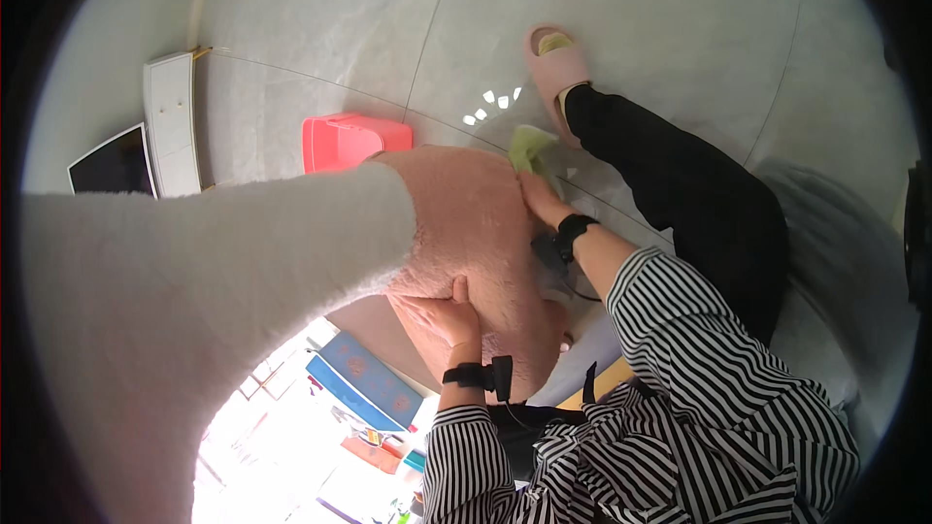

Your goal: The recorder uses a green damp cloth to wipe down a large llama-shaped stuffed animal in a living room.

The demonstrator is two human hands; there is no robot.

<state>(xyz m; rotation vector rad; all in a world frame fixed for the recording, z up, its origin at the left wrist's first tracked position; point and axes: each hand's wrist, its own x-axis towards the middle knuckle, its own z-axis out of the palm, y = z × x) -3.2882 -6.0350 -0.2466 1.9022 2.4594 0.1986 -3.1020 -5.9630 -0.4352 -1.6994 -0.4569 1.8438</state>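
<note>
My right hand (542,198) grips a thin yellow-green cloth (530,148) at the edge of a large pink plush surface (473,211). The cloth looks blurred and partly hangs past that edge. Lower down, my left hand (445,316) rests on the same pink plush with its thumb raised apart from the fingers; it lies near the seam with a light grey plush part (313,225). The grey part stretches to the left side of the picture. Whether the plush piece is furniture or a big soft toy, I cannot tell.
A coral-red plastic bin (357,138) stands behind the plush piece on grey floor tiles (328,22). At left are a white cabinet (172,124) and a dark screen (113,164). A blue patterned box (368,378) sits below, by bright glare. My leg ends in a pink slipper (557,69).
</note>
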